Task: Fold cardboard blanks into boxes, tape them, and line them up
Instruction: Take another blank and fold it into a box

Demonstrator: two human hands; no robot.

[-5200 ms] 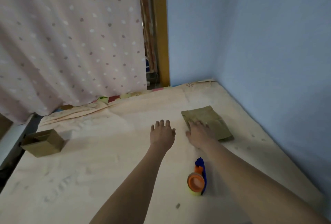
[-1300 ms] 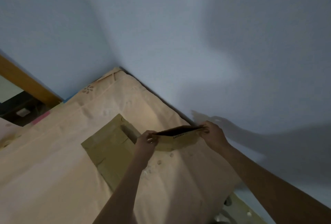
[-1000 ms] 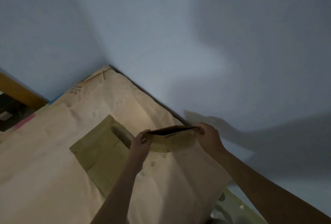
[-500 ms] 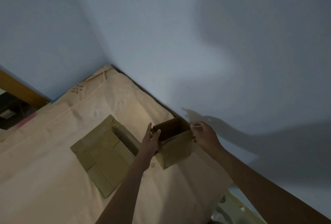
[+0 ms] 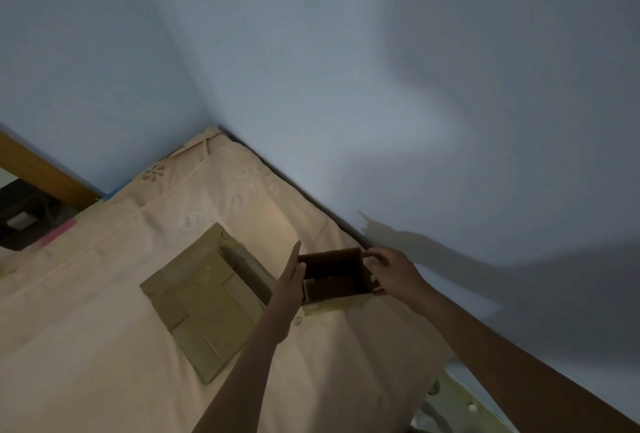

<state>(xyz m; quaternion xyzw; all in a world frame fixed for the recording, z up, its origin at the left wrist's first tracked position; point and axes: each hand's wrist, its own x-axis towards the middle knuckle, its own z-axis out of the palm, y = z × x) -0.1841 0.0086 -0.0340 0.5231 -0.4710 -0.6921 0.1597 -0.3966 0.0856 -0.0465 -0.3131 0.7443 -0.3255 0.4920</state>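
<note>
**A:** ok so what are the hands doing here?

**B:** the left hand [image 5: 290, 280] is flat, fingers straight and together, pressed edge-on against the left side of a small brown corrugated cardboard box [image 5: 335, 276] that's popped open into a tube. The right hand [image 5: 393, 271] grasps the opposite side, fingers curled over the right wall near the top edge. So the box sits right between the two palms, held up over the peach-coloured bedsheet [image 5: 104, 346], open end facing the camera.

**A:** and the other cardboard?

**B:** a flat olive-brown cardboard blank [image 5: 204, 297] lies on the sheet just left of the left hand and below its wrist, not touching either hand. Could be more than one blank stacked, can't tell.

**A:** so the count?

**B:** two hands, one opened box, one flat pile. Pale blue wall [image 5: 346, 86] is right behind the right hand, with the arm's shadow on it.
</note>
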